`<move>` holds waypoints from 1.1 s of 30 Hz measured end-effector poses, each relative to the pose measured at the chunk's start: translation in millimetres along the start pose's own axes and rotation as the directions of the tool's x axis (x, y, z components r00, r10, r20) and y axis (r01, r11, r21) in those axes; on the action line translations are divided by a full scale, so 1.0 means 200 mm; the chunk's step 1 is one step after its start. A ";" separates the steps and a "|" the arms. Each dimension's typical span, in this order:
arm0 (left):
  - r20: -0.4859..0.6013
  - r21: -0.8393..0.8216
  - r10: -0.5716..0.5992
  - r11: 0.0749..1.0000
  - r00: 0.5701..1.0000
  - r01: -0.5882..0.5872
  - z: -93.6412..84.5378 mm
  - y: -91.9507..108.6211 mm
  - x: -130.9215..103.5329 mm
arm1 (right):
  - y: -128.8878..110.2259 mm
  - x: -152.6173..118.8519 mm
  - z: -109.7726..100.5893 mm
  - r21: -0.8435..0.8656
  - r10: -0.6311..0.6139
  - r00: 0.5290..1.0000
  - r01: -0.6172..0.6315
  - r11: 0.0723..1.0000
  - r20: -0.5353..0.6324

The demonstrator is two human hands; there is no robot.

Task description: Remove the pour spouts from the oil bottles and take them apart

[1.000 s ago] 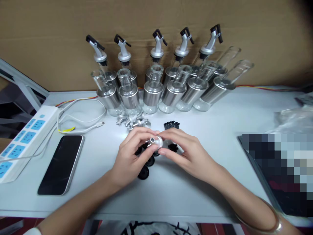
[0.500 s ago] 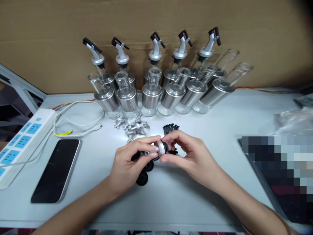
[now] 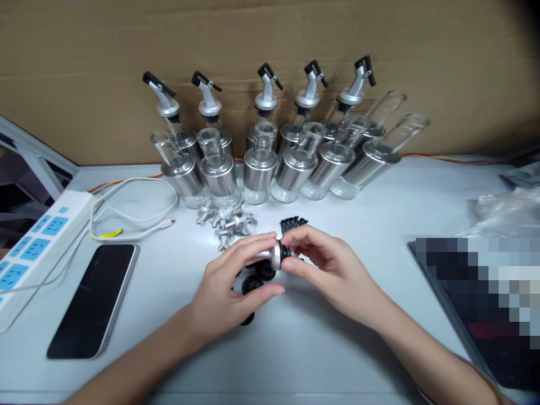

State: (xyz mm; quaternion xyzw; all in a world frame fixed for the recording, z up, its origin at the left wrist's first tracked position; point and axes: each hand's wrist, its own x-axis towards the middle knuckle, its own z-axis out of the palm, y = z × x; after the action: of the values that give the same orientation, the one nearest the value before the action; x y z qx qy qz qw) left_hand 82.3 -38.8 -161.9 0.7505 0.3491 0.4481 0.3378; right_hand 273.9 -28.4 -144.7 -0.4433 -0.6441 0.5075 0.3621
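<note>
Pointing left, the silvery, flanged spout [image 3: 275,256] sits crosswise, right hand [image 3: 337,270] pinching its ringed black stopper [image 3: 286,252], left hand [image 3: 221,287] spread wide

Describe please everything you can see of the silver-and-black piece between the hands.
The silver-and-black piece has a narrow, metallic-looking stem at left, a wide round flange, and a ribbed, rubbery-looking black stopper at right. It is held sideways above the table. The right hand pinches the stopper end; the left hand arches over the stem, thumb apart.

black phone [image 3: 93,301], white power strip [image 3: 70,211], white cable [image 3: 139,232]
</note>
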 end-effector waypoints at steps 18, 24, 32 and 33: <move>0.150 0.337 0.245 0.898 0.958 -0.282 -0.02 -0.04 0.01 | -0.03 -0.02 0.03 0.031 0.024 0.999 -0.025 0.999 0.043; 0.138 0.380 0.299 0.864 0.944 -0.330 0.00 -0.05 0.01 | -0.05 -0.02 0.03 0.090 0.062 0.995 -0.069 0.994 0.076; 0.146 0.458 0.335 0.811 0.931 -0.363 -0.03 -0.03 0.02 | -0.04 -0.01 0.05 0.220 0.105 0.989 -0.126 0.967 0.101; 0.153 0.487 0.323 0.798 0.934 -0.355 -0.04 -0.02 0.02 | -0.04 -0.01 0.05 0.227 0.107 0.989 -0.127 0.966 0.099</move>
State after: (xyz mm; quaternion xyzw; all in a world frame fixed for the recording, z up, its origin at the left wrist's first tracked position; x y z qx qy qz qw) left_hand 75.8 -31.4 -159.8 0.8763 0.3039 0.3700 0.0536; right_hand 263.3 -34.0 -138.5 -0.4127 -0.5679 0.6186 0.3529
